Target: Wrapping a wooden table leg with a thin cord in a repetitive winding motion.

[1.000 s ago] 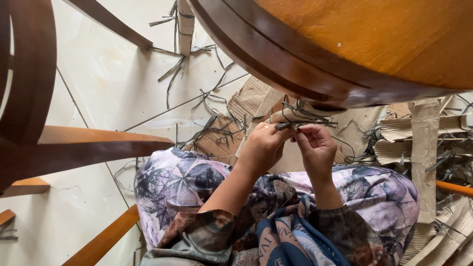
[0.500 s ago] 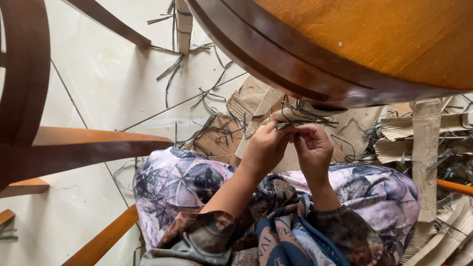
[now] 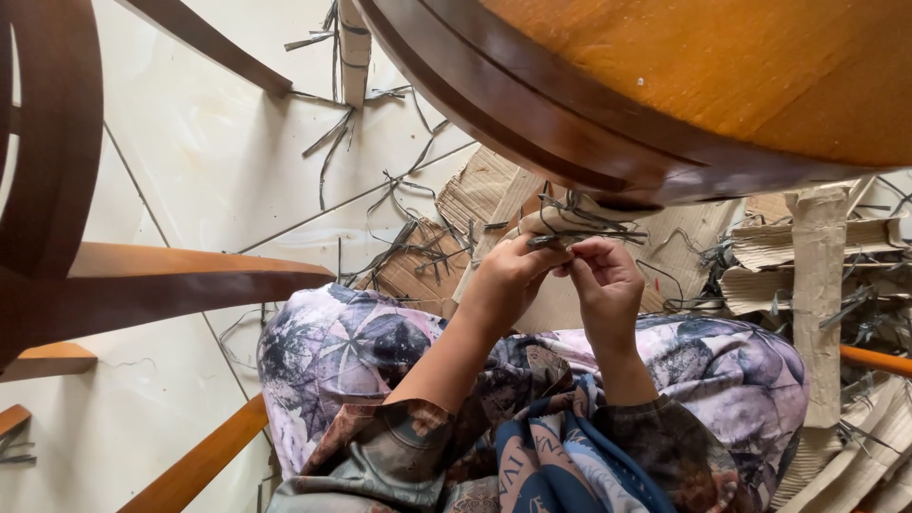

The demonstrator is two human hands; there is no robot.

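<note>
My left hand (image 3: 508, 275) grips a small bundle of thin grey wire-like strips (image 3: 579, 223) wrapped in a tan piece, held just under the rim of the round wooden table (image 3: 665, 85). My right hand (image 3: 603, 285) pinches the near ends of the same strips, fingertips touching those of the left hand. Both hands hover above my lap, which is covered in floral purple-grey cloth (image 3: 351, 351).
Torn cardboard pieces (image 3: 817, 275) and scattered thin grey strips (image 3: 332, 142) litter the pale tiled floor. Dark wooden chair parts (image 3: 142, 285) stand at the left. An orange wooden bar (image 3: 199, 465) runs at the lower left.
The hands stay together at the bundle; the fingers have shifted slightly along the strips.
</note>
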